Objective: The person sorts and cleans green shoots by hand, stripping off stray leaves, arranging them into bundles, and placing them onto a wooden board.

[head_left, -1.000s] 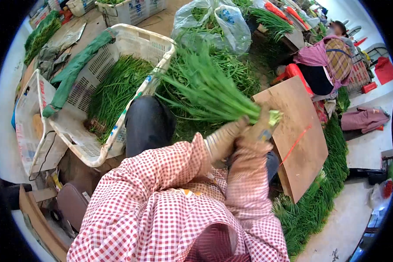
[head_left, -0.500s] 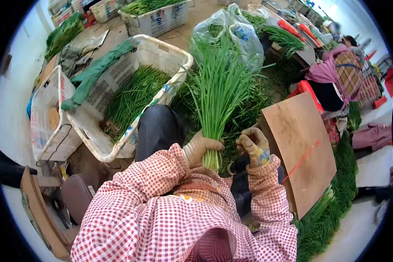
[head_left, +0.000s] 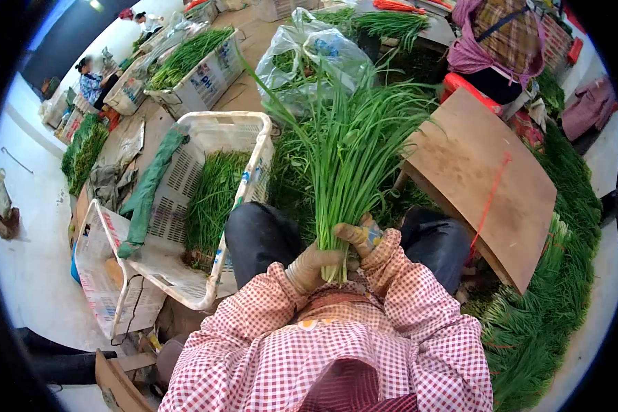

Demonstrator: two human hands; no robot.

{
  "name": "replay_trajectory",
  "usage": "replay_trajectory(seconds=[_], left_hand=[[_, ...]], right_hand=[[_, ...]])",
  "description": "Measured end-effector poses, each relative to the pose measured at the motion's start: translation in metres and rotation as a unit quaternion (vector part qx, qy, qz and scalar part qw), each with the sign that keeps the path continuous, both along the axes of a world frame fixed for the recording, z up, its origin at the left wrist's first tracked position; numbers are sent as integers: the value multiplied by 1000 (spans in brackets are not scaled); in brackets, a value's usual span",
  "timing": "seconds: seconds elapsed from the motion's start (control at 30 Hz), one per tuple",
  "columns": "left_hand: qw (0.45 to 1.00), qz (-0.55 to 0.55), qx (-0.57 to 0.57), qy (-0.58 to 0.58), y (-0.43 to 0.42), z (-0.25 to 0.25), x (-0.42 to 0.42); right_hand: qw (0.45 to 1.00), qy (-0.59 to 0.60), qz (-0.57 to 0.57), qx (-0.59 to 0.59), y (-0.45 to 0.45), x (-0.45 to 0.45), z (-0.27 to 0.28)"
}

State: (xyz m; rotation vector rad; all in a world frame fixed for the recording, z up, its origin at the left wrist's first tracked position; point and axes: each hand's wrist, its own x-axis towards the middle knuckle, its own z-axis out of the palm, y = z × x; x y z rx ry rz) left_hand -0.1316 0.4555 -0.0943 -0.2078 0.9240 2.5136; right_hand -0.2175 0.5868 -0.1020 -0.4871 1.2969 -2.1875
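Observation:
Upright in front of my chest stands a bunch of garlic chives [head_left: 340,165], its cut pale ends pointing down at me. My left hand [head_left: 312,268], in a tan glove, is closed round the lower stems from the left. My right hand [head_left: 361,237], gloved with a patterned back, presses on the stems from the right, just above the left one. Some of its fingers are hidden behind the bunch. More loose chives lie on the floor behind the bunch.
At my left stands a white plastic crate [head_left: 257,134] with chives and a green cloth [head_left: 154,189] over its edge. A brown board [head_left: 481,178] with red string leans at my right, beside heaped chives [head_left: 549,329]. Two people sit at the far left.
My right hand has come in from the right and now grips the bunch, where before it was apart from it. The view has turned left.

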Motion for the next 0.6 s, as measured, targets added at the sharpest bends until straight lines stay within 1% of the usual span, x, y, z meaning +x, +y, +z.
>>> replay_trajectory(seconds=[0.07,0.1,0.13,0.17,0.23,0.27,0.33,0.37,0.4,0.43,0.47,0.5,0.53,0.57,0.6], left_hand=[[998,-6,51,-44,-3,-2,4],[996,-12,75,-46,-4,-1,8],[996,-9,79,-47,-3,-1,10],[995,-10,90,-48,-3,-2,11],[994,-12,102,-47,-3,1,12],[994,5,101,-41,-2,5,13],[994,22,101,-37,-5,4,13],[999,16,42,-26,-11,-1,11],[1000,10,-17,-15,-16,-4,10],[1000,8,-18,-16,-19,-3,9],[996,33,-85,-6,-21,0,9],[987,58,-149,3,-22,1,9],[988,55,-146,1,-23,1,8],[987,53,-154,7,-24,0,9],[985,49,-163,13,-24,-1,9]], right_hand=[[998,2,57,20,2,-1,4],[997,-29,71,-4,-1,-1,3],[997,-31,74,0,-1,3,-1],[996,-52,68,-32,-1,8,-4],[991,-94,95,7,3,3,4],[991,-93,94,7,3,-2,6],[988,-3,142,63,5,-8,9],[988,-4,141,64,11,-11,9],[972,83,153,155,21,-15,9],[942,140,183,244,31,-23,14],[899,201,215,325,42,-31,19],[845,231,265,403,52,-42,39],[892,105,249,363,59,-44,69],[931,105,160,311,66,-48,75],[946,82,59,307,63,-40,115]])
